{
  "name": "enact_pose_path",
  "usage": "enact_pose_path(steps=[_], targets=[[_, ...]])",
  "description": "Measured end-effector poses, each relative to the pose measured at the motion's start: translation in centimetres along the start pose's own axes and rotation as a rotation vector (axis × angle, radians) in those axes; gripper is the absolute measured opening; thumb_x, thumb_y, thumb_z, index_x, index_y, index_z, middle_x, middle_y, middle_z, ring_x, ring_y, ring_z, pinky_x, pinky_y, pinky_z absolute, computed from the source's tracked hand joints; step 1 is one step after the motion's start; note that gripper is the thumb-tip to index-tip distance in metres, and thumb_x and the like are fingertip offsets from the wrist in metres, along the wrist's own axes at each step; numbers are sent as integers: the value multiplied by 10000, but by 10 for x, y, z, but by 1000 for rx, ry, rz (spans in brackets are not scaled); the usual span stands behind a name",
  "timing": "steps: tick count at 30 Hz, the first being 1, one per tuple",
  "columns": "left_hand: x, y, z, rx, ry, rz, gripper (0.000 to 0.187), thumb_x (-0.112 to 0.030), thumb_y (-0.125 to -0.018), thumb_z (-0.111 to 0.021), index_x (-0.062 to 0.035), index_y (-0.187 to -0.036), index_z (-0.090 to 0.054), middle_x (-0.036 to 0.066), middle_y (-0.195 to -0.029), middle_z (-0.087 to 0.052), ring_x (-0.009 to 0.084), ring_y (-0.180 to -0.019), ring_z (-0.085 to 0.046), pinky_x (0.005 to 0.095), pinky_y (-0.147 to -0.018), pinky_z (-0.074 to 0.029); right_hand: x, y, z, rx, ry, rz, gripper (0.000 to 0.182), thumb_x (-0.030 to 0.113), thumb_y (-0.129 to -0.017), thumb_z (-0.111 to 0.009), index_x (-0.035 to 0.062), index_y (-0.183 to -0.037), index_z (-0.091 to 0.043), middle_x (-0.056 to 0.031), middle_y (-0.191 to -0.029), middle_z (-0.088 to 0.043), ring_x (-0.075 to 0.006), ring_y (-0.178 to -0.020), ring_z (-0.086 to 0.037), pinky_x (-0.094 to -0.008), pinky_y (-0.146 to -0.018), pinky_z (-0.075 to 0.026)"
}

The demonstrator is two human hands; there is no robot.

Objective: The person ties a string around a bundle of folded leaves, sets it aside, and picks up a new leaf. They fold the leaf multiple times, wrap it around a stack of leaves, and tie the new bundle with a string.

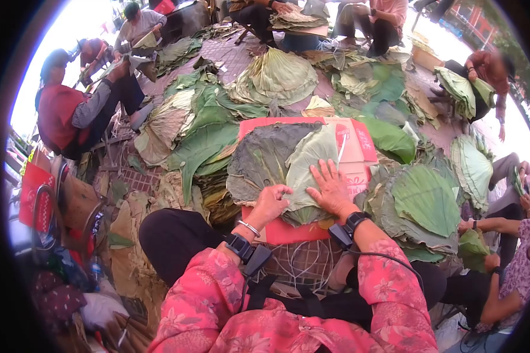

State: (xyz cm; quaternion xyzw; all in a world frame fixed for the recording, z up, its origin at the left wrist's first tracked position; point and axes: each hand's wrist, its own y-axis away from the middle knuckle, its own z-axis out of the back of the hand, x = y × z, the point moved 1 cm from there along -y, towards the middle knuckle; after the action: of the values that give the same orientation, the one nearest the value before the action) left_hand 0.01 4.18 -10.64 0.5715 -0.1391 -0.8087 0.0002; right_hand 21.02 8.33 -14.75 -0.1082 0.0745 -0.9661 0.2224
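Observation:
A large dried leaf lies on a red cardboard sheet (359,141) in front of me. Its left part (259,159) is dark grey-green, and a paler, folded-looking part (315,156) covers the right. My right hand (331,189) lies flat on the pale part with its fingers spread. At the leaf's lower middle is my left hand (271,203), its fingers curled and the thumb and forefinger close together; whether they pinch the leaf edge is too small to tell. A greener leaf edge (303,216) shows below both hands.
Leaf piles stand to the right (427,200), to the left (209,138) and ahead (275,76). Several people sit around, one in a red vest (70,112) at left and one in a patterned top (521,253) at right. White strings (300,262) lie below the cardboard.

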Motion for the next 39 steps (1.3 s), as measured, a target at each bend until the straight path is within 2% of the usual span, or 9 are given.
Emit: enact_pose_path(steps=[9, 12, 15, 17, 20, 24, 32, 34, 39], targets=[[-2, 2, 24, -6, -523, -101, 130, -92, -666, -660, -21, -771, -626, 131, -641, -586, 321, -645, -592, 405, -599, -474, 1, 0, 1, 19, 2, -7, 653, 547, -851, -425, 194, -1390, -313, -120, -1462, -224, -326, -1355, -160, -525, -1042, -156], [-31, 8, 25, -159, -799, -26, 166, -104, -683, -653, -26, -826, -618, 137, -781, -617, 340, -777, -592, 408, -687, -478, 0, 0, 3, 32, 11, -15, 655, 546, -852, -424, 191, -1390, -311, -124, -1463, -222, -327, -1357, -154, -527, -1042, -160], [-53, 1, -3, -336, -646, -511, 291, -158, -711, -654, -40, -969, -591, 137, -974, -595, 322, -934, -558, 374, -784, -454, 2, 0, 2, 41, 19, -8, 657, 545, -849, -428, 186, -1387, -314, -127, -1463, -222, -328, -1357, -156, -530, -1038, -171], [-41, -14, -35, -129, -508, -646, 469, -285, -775, -615, -53, -1168, -501, 147, -1245, -472, 313, -1171, -428, 414, -947, -357, -2, -1, -1, 42, 44, -3, 657, 543, -847, -432, 183, -1384, -320, -128, -1462, -225, -329, -1355, -164, -532, -1035, -180], [-12, -23, -59, -176, -909, -612, 579, -394, -847, -530, -88, -1318, -389, 122, -1386, -350, 292, -1301, -302, 509, -1025, -244, -7, 0, -10, 17, 142, 19, 659, 543, -843, -437, 179, -1381, -327, -128, -1459, -233, -331, -1350, -177, -536, -1031, -185], [12, -21, -47, -105, -982, -392, 668, -487, -861, -459, -103, -1386, -303, 98, -1476, -200, 249, -1383, -113, 570, -1053, -108, -1, 1, -1, 5, 5, -6, 650, 547, -847, -434, 179, -1374, -340, -127, -1454, -245, -332, -1346, -187, -546, -1026, -186], [16, -17, -49, -159, -988, -303, 693, -507, -852, -452, -100, -1390, -294, 99, -1482, -185, 254, -1386, -102, 600, -1045, -88, 6, -16, 25, 96, 21, -75, 618, 533, -874, -400, 162, -1366, -356, -133, -1446, -261, -335, -1344, -193, -562, -1024, -169], [16, -19, -49, -165, -977, -307, 692, -505, -847, -450, -98, -1387, -301, 96, -1485, -178, 252, -1387, -96, 600, -1046, -88, 14, -29, 24, -33, 16, -21, 602, 522, -885, -384, 156, -1362, -363, -123, -1444, -271, -324, -1346, -197, -563, -1025, -157], [21, -20, -39, -148, -827, -369, 658, -380, -804, -547, -82, -1352, -338, 129, -1431, -283, 273, -1365, -177, 587, -1043, -104, 37, -40, -19, 26, -128, 2, 577, 514, -901, -345, 154, -1350, -385, -86, -1445, -287, -287, -1355, -195, -561, -1032, -137]])
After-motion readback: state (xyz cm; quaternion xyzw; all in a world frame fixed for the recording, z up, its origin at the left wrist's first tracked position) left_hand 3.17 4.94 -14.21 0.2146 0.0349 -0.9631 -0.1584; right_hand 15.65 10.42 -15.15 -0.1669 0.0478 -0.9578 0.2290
